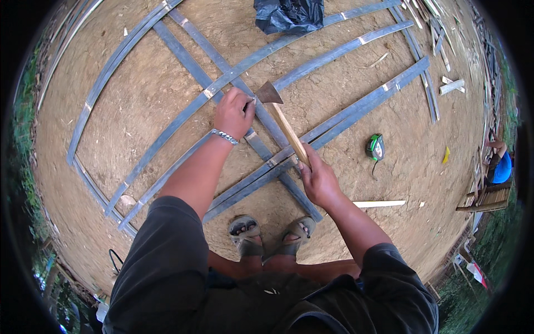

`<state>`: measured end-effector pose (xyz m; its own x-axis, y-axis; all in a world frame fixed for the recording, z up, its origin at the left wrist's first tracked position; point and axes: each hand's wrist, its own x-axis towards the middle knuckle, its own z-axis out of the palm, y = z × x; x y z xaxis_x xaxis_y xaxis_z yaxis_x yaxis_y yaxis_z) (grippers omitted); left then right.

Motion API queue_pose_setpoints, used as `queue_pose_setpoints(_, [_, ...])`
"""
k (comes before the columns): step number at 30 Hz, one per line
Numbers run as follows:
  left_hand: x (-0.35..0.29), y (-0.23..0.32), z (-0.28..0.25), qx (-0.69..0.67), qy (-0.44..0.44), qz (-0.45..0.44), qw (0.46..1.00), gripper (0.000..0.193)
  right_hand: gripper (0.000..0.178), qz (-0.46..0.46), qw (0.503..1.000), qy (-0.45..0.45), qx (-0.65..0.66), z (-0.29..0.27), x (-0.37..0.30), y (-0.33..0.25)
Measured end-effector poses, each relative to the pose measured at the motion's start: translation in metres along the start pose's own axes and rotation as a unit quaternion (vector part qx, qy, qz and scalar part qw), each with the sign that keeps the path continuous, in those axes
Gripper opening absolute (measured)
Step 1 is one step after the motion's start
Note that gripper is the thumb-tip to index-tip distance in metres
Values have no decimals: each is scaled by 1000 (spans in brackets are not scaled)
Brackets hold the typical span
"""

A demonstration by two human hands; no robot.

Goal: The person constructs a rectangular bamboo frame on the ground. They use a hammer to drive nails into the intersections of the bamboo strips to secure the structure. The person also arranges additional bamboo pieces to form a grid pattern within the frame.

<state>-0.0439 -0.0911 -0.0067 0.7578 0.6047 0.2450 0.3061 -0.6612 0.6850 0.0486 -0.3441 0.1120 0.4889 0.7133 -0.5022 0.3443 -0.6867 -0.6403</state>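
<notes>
We see the left hand (233, 114) half curled, fingertips drawn together over a crossing of the slats (261, 53); may be pinching something small and pale, we cannot tell. Right hand (320, 177) wrapped tight round the lower handle of a hatchet (286, 127), metal head just right of the left fingertips; we cannot tell if the head touches the slats. The dark slats, with pale patches, lie crossed in a grid on the bare ground (345, 183). We note a bracelet (225, 136) on the left wrist, sandals (245, 231) at the near ends, a green and black tape measure (376, 146) and a pale stick (380, 204) off to the right, a black plastic bag (289, 16) over the far slats, someone in blue (502, 168) at the right edge
</notes>
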Motion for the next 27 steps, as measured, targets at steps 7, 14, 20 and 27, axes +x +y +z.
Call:
queue_pose_setpoints(7, [0,4,-2,-7,-16,-24,1000,9,52,-40,999,25,-26,23,14,6])
queue_pose_setpoints(14, [0,0,-3,-13,-10,-14,1000,11,51,-63,996,54,6,8,11,-11])
queue_pose_setpoints(20, [2,2,-3,-4,-6,-2,1000,10,55,-13,999,3,-39,17,16,5])
queue_pose_setpoints(27, [-1,2,-5,-18,-20,-16,1000,10,57,-113,990,87,11,18,10,2])
